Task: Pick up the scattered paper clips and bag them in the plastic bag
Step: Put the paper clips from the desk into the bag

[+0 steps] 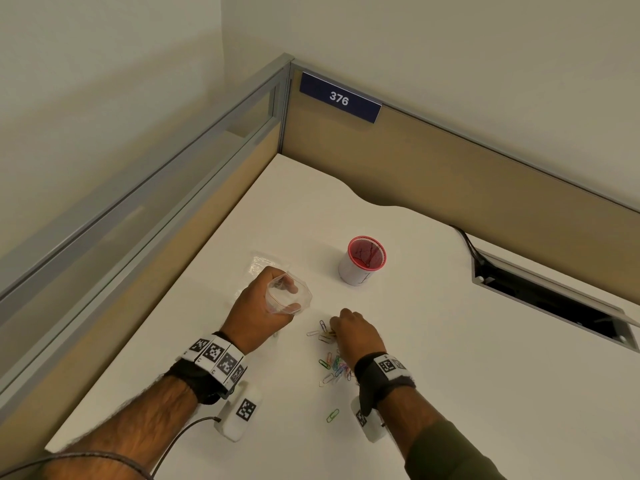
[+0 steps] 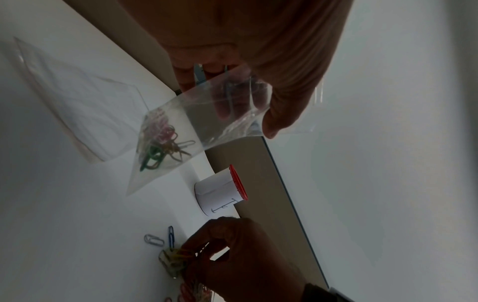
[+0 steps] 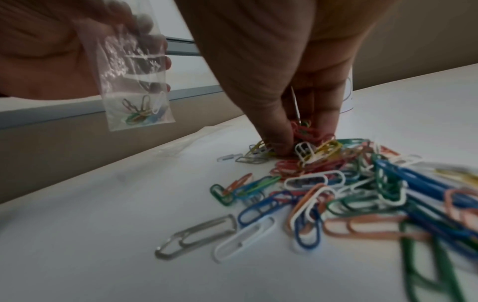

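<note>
While the left hand point(image 1: 258, 306) holds the little plastic bag point(image 2: 196, 124) up off the white tabletop point(image 1: 450, 341), its grip is a pinch: the thumb and fingers are curled on the top of the bag and keep its mouth wide. Some paper clips sit at the bottom of the bag, pink, green and others. The right hand point(image 1: 353, 332) is down on the tabletop, just to the right of the bag. Its grip is narrow, with the fingertips point(image 3: 280, 141) squeezed together on a few clips at the far edge of the pile of paper clips point(image 3: 349, 183). The pile lies under and beside that hand, in many colors. One green clip point(image 1: 332, 415) lies alone, nearer the person. A white cup with a red rim point(image 1: 362, 261) stands behind the hands. Another flat clear bag point(image 1: 265, 263) lies on the tabletop behind the left hand.
</note>
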